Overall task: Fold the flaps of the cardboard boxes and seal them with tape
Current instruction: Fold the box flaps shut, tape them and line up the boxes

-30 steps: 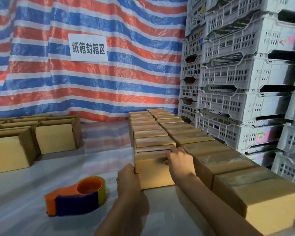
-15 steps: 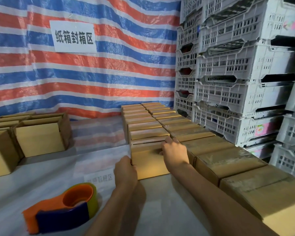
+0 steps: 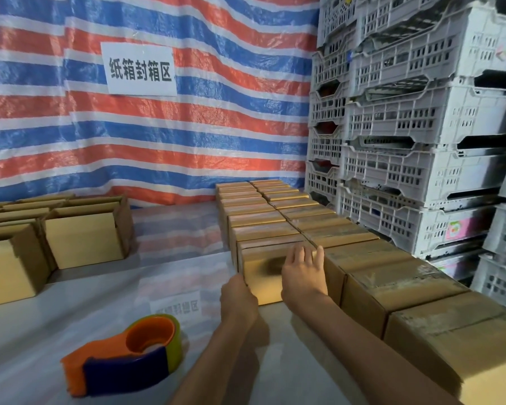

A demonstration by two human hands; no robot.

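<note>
A closed cardboard box [image 3: 262, 276] stands at the near end of the left row of sealed boxes [image 3: 257, 222]. My left hand [image 3: 237, 299] holds its near left corner. My right hand [image 3: 301, 273] lies against its front right side, fingers spread and reaching up to the top edge. An orange and blue tape dispenser [image 3: 123, 356] with a yellow-green roll lies on the table, to the left of my left forearm. Open boxes [image 3: 85, 241] with their flaps up stand at the far left.
A second row of sealed boxes [image 3: 398, 276] runs along the right, up to the near right corner. White plastic crates [image 3: 421, 127] are stacked high behind it. A striped tarp with a white sign [image 3: 140, 70] hangs at the back. The table [image 3: 70, 302] is covered with shiny sheeting.
My right hand has opened from a curled hold on the box's top edge to spread fingers against it. The left hand stays at the corner. The view has shifted.
</note>
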